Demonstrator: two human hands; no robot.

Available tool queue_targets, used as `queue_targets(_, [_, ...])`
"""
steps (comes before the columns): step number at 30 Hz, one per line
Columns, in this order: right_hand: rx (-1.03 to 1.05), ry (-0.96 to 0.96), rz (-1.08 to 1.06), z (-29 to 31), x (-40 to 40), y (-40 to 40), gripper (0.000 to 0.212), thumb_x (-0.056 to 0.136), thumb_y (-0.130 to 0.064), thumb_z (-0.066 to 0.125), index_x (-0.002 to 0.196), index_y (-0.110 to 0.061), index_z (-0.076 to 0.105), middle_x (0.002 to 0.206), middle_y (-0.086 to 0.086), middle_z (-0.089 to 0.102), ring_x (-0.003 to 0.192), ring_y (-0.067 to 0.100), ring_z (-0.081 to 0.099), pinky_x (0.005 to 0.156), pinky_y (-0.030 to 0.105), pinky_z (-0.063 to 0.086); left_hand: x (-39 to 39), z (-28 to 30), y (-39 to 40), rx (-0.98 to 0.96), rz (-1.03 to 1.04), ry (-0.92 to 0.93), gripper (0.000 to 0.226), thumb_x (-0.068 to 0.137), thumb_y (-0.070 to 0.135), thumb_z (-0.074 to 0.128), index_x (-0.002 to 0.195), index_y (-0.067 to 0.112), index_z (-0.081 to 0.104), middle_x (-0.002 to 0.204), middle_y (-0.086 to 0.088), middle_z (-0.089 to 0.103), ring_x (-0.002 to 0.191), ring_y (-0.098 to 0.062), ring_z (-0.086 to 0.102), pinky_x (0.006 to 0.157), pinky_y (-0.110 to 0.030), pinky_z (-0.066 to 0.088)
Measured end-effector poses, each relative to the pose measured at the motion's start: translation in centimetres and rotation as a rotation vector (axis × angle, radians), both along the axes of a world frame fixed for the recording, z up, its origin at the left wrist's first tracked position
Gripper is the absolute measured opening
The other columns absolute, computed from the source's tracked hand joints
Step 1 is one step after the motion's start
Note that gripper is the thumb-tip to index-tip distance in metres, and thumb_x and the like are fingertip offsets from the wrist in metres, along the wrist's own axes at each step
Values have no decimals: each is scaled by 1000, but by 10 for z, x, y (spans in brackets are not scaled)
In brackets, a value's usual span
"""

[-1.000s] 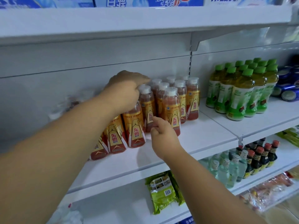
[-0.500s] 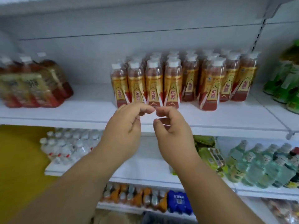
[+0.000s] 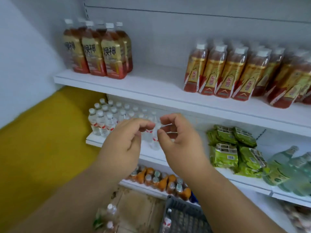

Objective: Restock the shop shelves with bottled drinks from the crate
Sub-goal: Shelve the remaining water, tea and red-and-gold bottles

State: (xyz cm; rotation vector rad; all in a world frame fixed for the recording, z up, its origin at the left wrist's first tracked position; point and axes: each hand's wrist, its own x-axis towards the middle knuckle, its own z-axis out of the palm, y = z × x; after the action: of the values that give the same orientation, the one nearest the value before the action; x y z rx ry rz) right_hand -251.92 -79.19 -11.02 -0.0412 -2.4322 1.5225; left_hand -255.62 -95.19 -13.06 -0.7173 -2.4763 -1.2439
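Note:
My left hand [image 3: 125,145] and my right hand [image 3: 179,142] hover side by side in front of the shelves, fingers loosely curled, holding nothing. Several red and gold drink bottles [image 3: 223,73] stand in rows on the upper white shelf [image 3: 151,84] to the right. A group of bigger red bottles [image 3: 97,51] stands at that shelf's left end. Low at the bottom sits a dark plastic crate [image 3: 185,214] with one bottle [image 3: 167,219] showing in it. Loose clear bottles [image 3: 109,217] lie on the floor beside it.
Small water bottles [image 3: 104,118] fill the left of the middle shelf, with green packets [image 3: 232,148] and green glassy bottles [image 3: 289,167] to the right. Orange drink bottles [image 3: 159,179] line the low shelf. A yellow wall [image 3: 42,148] is at left.
My hands came off the red and gold bottles and drew back and down, empty. My view swung left and downward, bringing the crate and the floor into sight.

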Motion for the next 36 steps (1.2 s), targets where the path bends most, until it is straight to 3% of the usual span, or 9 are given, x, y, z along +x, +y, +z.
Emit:
queue_targets(8, [33, -130, 251, -34, -1, -141, 25, 93, -21, 67, 108, -36, 55, 104, -10, 60, 87, -1, 60, 64, 9, 48, 36, -39, -150, 39, 232, -128, 36, 99, 7, 43, 112, 35, 61, 113, 24, 60, 111, 13, 53, 86, 2, 35])
queue_targets(11, [96, -167, 363, -50, 3, -174, 24, 92, -21, 68, 108, -32, 54, 104, -8, 59, 90, 3, 59, 76, 22, 52, 57, -51, -186, 31, 331, -162, 40, 99, -3, 43, 113, 29, 64, 111, 21, 61, 107, 17, 52, 84, 2, 36])
queue_targets(13, [111, -185, 427, -62, 6, -191, 23, 91, -21, 68, 108, -31, 55, 105, -6, 60, 91, 7, 62, 79, 29, 55, 75, -61, -201, 51, 410, -189, 42, 98, -3, 43, 112, 31, 63, 112, 15, 63, 108, 11, 54, 85, -1, 38])
queue_targets(20, [94, -217, 654, -102, 39, -212, 23, 90, -19, 67, 106, -31, 56, 103, -9, 60, 89, 2, 58, 80, 28, 52, 144, -85, -210, 68, 612, -318, 46, 94, -4, 44, 115, 33, 63, 115, 18, 63, 111, 6, 54, 86, -3, 39])
queue_targets(23, [108, -230, 682, -118, 46, -207, 24, 88, -20, 66, 109, -29, 58, 103, -12, 59, 93, -1, 58, 81, 29, 54, 152, -95, -206, 30, 613, -298, 44, 90, 3, 41, 114, 33, 61, 114, 17, 63, 108, 4, 54, 84, -3, 39])
queue_targets(25, [131, -262, 678, -128, 47, -201, 22, 89, -22, 66, 108, -29, 58, 103, -11, 59, 93, 0, 59, 81, 31, 55, 153, -104, -199, 41, 593, -338, 51, 91, -4, 43, 111, 41, 58, 112, 18, 62, 106, 5, 55, 82, -3, 39])
queue_targets(29, [142, -290, 651, -144, 38, -197, 24, 88, -24, 69, 96, -40, 53, 100, -16, 58, 89, -1, 59, 76, 26, 53, 142, -128, -197, 34, 560, -399, 59, 92, -6, 43, 109, 49, 54, 106, 36, 56, 107, 10, 52, 82, -1, 38])
queue_targets(32, [154, -307, 617, -167, 18, -206, 25, 88, -19, 69, 102, -34, 55, 106, -13, 58, 92, -1, 59, 77, 26, 52, 114, -150, -206, 51, 556, -408, 55, 89, -2, 41, 111, 47, 53, 107, 46, 53, 106, 12, 52, 80, 1, 37])
queue_targets(36, [106, -326, 581, -239, -7, -234, 28, 86, -14, 69, 98, -36, 55, 101, -14, 61, 89, -1, 61, 72, 19, 51, 69, -221, -224, 76, 538, -451, 54, 85, 0, 39, 108, 46, 54, 102, 37, 56, 103, 8, 55, 80, -4, 40])
